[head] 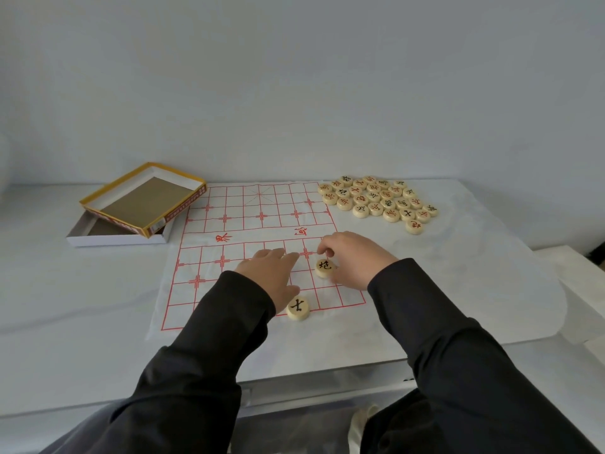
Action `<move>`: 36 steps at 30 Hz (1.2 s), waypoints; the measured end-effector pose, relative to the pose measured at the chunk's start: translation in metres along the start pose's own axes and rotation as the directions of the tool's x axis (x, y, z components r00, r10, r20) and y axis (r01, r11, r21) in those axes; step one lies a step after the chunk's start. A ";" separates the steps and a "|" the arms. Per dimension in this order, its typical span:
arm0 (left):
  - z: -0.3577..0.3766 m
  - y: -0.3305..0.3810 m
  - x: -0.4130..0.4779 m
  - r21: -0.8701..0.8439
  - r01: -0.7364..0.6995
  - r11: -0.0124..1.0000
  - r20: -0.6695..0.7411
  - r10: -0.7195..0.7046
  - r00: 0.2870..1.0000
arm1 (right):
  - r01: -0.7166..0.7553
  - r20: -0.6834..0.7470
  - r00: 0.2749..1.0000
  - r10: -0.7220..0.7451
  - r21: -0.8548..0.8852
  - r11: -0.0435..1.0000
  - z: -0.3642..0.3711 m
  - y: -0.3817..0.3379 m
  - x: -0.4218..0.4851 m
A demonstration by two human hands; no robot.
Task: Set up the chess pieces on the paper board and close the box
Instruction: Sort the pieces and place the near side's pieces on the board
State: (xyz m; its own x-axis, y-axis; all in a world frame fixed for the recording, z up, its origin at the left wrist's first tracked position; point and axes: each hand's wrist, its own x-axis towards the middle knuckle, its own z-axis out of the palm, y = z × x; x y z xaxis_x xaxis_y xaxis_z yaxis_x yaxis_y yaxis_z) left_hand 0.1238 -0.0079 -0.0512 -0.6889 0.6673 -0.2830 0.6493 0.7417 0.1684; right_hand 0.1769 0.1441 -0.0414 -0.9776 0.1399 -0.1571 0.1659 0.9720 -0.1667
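The paper board (262, 224) with its red grid lies flat on the white table. My left hand (268, 273) rests on it with the fingers straight, palm down. My right hand (355, 260) curls its fingers and thumb round a pale round piece with a black character (324, 267), which sits on the board's near right part. A second black-marked piece (298, 308) stands on the board's near edge line, just beside my left wrist. The open box (114, 239) is at the far left, with its yellow-rimmed lid (144, 198) leaning across it.
A cluster of several loose pieces (376, 199), red and black marked, lies face up beyond the board's far right corner. The table's front edge (294, 378) runs just under my forearms. A wall stands close behind the table.
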 end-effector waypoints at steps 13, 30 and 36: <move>0.001 -0.001 0.003 -0.008 0.014 1.000 -0.005 -0.014 1.000 | -0.060 -0.025 0.998 0.061 0.053 0.997 0.002 0.005 0.000; 0.000 -0.001 0.005 -0.029 0.005 1.000 0.005 -0.005 1.000 | -0.072 -0.095 0.992 0.089 0.166 0.983 0.000 0.007 -0.005; 0.001 -0.001 0.005 -0.020 0.010 1.000 0.005 -0.010 1.000 | -0.067 -0.054 0.996 0.075 0.139 0.988 0.005 0.005 -0.001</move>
State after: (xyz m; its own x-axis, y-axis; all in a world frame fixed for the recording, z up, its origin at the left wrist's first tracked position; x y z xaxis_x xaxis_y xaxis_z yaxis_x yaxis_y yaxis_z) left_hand 0.1203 -0.0054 -0.0539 -0.6938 0.6597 -0.2889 0.6358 0.7495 0.1846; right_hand 0.1790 0.1479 -0.0470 -0.9680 0.2223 -0.1168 0.2473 0.9247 -0.2893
